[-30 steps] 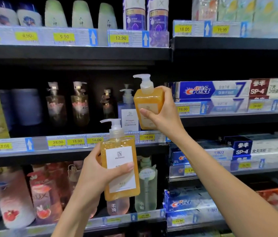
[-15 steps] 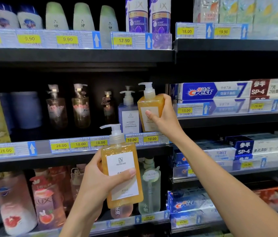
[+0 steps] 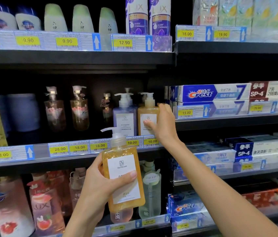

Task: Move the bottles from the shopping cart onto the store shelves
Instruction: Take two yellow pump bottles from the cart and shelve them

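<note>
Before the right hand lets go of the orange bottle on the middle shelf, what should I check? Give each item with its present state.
1. Orange bottle upright beside the purple bottle: ok.
2. Its base fully seated on the middle shelf: cannot tell, the price strip hides the base.
3. Right hand gripping it, thumb on the label: ok.
4. Label facing out: ok.
5. Its spot matches the 10.00 tag below: ok.
6. Second orange bottle held firmly in the left hand, clear of the shelf: ok.
</note>
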`<state>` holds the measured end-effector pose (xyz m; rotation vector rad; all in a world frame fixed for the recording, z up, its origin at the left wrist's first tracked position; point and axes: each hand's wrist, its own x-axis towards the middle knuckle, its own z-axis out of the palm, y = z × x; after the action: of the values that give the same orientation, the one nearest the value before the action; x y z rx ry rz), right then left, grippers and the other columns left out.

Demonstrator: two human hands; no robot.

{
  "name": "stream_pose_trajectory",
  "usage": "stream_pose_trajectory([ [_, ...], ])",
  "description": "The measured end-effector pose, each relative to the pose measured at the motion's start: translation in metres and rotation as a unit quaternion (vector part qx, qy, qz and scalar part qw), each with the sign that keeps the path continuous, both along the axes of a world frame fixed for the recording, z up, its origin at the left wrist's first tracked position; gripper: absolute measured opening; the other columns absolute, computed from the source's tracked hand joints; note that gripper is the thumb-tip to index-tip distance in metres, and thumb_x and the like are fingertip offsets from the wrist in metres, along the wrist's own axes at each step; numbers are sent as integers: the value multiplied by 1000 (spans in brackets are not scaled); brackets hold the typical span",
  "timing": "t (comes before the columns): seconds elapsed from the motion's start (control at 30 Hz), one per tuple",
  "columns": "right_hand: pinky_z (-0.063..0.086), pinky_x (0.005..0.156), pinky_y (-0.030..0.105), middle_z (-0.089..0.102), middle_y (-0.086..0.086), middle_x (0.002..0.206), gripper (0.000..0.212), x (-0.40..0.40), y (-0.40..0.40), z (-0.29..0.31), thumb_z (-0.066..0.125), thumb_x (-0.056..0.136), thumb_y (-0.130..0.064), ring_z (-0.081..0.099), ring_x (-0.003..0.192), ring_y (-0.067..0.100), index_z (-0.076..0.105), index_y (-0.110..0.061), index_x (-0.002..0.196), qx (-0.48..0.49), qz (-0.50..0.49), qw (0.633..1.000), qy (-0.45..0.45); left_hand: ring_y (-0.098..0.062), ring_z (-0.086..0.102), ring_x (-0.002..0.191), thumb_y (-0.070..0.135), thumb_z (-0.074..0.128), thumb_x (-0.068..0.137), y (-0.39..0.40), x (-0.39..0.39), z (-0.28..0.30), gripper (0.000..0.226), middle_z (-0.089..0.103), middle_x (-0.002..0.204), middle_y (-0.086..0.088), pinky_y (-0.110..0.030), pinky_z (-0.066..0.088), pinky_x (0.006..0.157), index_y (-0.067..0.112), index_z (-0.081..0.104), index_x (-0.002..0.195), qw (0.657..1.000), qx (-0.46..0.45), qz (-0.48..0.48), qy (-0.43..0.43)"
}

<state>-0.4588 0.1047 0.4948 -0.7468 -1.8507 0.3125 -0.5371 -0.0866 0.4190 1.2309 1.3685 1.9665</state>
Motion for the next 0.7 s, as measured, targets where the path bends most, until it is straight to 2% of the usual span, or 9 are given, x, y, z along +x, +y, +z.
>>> stream_pose_trajectory([
  [0.1, 34, 90, 17, 46, 5, 128, 50, -2, 0, 2, 76, 79, -17, 46, 116, 17, 52, -5, 122, 41, -27, 999, -10, -23, 72, 80, 32, 91, 29, -2, -4, 1, 58, 74, 90, -6, -27, 56, 58, 33, 68, 82, 1000, 0, -4, -7],
  [0.23, 35, 83, 18, 49, 6, 124, 44, -6, 3, 8, 75, 80, -16, 43, 104, 11, 55, -5, 118, 35, -49, 997, -39, -23, 72, 79, 31, 90, 28, -1, -8, 0, 58, 74, 89, -6, -27, 56, 57, 33, 69, 82, 1000, 1, -2, -11],
  [0.37, 42, 93, 28, 48, 12, 130, 41, -12, 7, 18, 72, 82, -12, 47, 119, 24, 55, -2, 118, -2, -79, 992, -95, -22, 72, 75, 28, 90, 29, 2, -8, -1, 56, 74, 87, -7, -25, 55, 55, 31, 69, 81, 1000, 4, -4, -11],
  [0.57, 47, 83, 29, 55, 18, 120, 28, -22, 13, 25, 64, 86, 1, 56, 107, 27, 57, 3, 113, -32, -112, 984, -137, -21, 72, 74, 28, 90, 29, 8, -10, -2, 54, 74, 85, -7, -24, 55, 55, 32, 70, 78, 1000, 5, -6, -11],
  [0.7, 47, 88, 31, 54, 19, 123, 36, -28, 23, 32, 58, 88, 6, 56, 110, 30, 52, 5, 123, -80, -105, 977, -169, -22, 72, 74, 27, 90, 28, 10, -12, -3, 59, 74, 85, -8, -24, 55, 55, 27, 69, 84, 1000, 3, -5, -9],
])
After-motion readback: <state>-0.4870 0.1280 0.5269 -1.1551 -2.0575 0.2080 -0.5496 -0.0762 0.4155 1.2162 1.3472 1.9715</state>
